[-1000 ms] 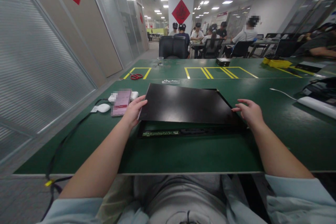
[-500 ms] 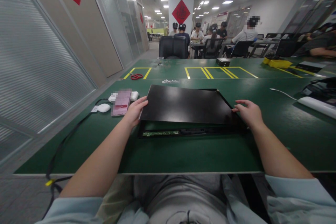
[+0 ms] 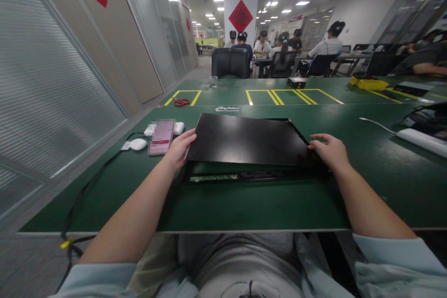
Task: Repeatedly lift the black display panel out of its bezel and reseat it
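A flat black panel (image 3: 244,139) lies tilted over a black frame (image 3: 251,176) on the green table (image 3: 244,205); its near edge is raised, and a green circuit strip shows underneath. My left hand (image 3: 179,148) grips the panel's left edge, fingers curled round it. My right hand (image 3: 330,150) holds the panel's right edge, fingers bent over the corner.
A pink phone (image 3: 161,136) and a white charger (image 3: 138,144) with a black cable lie left of the panel. Red scissors (image 3: 181,102) and small metal parts (image 3: 226,108) sit farther back. A white bar (image 3: 421,141) lies at right. Several people sit at far tables.
Almost nothing moved. My right hand shifted slightly up along the panel's right edge; the panel stays raised at the same tilt.
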A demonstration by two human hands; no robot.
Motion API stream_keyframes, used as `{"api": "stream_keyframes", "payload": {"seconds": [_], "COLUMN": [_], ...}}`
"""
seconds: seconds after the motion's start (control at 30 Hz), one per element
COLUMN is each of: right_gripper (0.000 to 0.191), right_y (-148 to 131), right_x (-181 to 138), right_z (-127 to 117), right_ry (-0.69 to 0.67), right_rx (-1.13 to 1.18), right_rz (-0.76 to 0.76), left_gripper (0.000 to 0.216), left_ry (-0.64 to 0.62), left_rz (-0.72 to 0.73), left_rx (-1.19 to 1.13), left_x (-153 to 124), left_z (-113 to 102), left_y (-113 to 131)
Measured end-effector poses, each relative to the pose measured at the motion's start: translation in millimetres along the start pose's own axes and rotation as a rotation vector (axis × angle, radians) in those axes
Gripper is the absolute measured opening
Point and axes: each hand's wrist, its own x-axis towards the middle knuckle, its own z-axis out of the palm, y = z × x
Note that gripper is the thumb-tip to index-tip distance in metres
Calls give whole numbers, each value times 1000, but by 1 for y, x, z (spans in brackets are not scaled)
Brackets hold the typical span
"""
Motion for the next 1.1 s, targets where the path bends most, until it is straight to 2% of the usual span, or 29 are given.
{"api": "stream_keyframes", "payload": {"seconds": [0.53,0.77,1.1], "right_gripper": [27,27,29], "right_y": [5,6,0], "right_x": [4,5,2], "right_z": [1,2,-1], "right_ry": [0,10,-39], "right_rx": [-81,-132,-58], "right_rz": [-58,-75,13], "left_gripper": [54,46,60], "left_ry": [1,-9,-20], "left_rz": [-3,-16,-24], "left_rx": [-8,-26,-12], "left_x": [3,3,3], "left_z": [-1,-1,-1], "left_y": [-4,-3,-4]}}
